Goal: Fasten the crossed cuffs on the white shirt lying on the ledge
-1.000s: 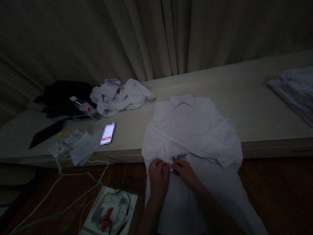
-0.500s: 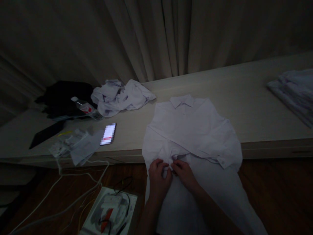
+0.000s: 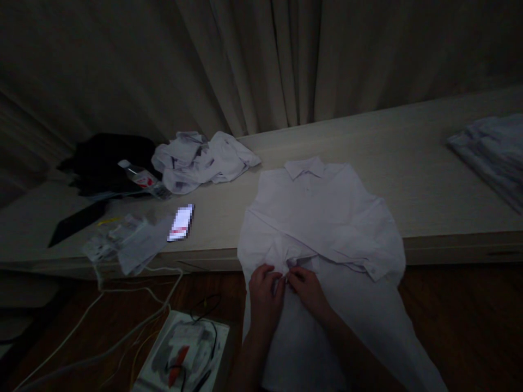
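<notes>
A white collared shirt (image 3: 302, 212) lies spread over the ledge, its lower part hanging past the front edge toward me. One sleeve crosses its front, and a small button shows on the cuff at the right. My left hand (image 3: 266, 286) pinches the fabric of the other cuff near the shirt's middle. My right hand (image 3: 305, 286) pinches the same bit of cloth from the right, fingertips almost meeting those of the left. Whatever small part sits between the fingertips is hidden and dim.
Left on the ledge (image 3: 425, 185) are a crumpled white garment (image 3: 229, 158), a plastic bottle (image 3: 143, 178), a black cloth bundle (image 3: 110, 158), a lit phone (image 3: 181, 223) and clear plastic bags (image 3: 118, 237). Folded white clothes (image 3: 494, 152) lie far right. Cables and a white box (image 3: 220, 332) occupy the floor left.
My left fingers have drawn closer together and nearer to the right fingertips at the cuff. The shirt and everything around it stay in place.
</notes>
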The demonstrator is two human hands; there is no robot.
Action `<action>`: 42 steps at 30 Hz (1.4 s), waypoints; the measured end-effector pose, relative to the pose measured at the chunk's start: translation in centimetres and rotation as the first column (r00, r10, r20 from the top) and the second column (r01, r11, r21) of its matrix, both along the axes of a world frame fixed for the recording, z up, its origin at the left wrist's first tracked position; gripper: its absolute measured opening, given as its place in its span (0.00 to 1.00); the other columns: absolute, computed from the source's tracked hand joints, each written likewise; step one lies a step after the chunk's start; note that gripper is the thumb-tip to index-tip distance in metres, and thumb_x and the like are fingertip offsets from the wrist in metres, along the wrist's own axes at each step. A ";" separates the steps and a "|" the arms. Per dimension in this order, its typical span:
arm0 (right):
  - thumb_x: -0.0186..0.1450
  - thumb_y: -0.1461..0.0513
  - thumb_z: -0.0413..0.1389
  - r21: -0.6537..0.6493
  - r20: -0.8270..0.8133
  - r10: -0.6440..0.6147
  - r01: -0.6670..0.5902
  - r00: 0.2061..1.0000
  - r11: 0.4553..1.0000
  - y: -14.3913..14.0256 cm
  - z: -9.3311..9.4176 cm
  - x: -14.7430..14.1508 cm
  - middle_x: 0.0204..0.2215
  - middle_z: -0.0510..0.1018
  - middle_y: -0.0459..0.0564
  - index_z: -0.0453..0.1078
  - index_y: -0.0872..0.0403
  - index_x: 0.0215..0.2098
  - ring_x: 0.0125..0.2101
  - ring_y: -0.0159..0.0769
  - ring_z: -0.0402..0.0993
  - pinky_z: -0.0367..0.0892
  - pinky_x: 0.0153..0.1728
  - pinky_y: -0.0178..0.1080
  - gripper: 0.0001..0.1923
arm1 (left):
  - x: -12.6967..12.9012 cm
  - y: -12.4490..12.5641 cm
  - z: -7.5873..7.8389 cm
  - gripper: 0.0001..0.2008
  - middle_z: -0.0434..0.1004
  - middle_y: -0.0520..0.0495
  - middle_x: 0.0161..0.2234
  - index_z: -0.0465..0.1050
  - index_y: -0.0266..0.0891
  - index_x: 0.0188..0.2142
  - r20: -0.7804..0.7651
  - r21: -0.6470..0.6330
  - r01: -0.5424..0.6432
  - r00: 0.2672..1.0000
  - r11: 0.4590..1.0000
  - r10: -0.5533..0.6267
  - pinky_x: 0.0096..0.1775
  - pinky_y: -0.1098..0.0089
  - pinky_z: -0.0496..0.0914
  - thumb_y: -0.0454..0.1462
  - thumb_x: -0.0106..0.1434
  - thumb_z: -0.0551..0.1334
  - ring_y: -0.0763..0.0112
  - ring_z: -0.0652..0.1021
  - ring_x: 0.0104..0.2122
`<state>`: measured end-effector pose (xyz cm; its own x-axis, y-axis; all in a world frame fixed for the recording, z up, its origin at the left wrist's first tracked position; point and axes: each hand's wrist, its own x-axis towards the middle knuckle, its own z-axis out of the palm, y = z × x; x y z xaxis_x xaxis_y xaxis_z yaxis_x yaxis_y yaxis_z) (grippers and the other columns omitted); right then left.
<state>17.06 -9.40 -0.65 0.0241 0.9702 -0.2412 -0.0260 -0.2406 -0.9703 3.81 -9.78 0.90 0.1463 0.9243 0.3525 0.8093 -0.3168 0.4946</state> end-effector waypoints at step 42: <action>0.56 0.55 0.49 -0.136 -0.215 0.045 -0.075 0.976 0.988 0.5 0.0 0.4 0.08 0.58 0.35 0.63 0.53 0.20 0.09 0.23 0.49 0.43 0.11 0.31 0.12 | 0.1 -0.3 -0.2 0.10 0.72 0.43 0.45 0.66 0.41 0.42 -0.108 0.049 0.065 0.992 0.997 -0.059 0.49 0.53 0.67 0.36 0.60 0.58 0.59 0.69 0.50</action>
<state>17.43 -8.92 -0.61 -0.0991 0.9234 -0.3708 -0.2074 -0.3836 -0.8999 3.86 -10.12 0.67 0.2423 0.8930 0.3793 0.8345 -0.3913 0.3879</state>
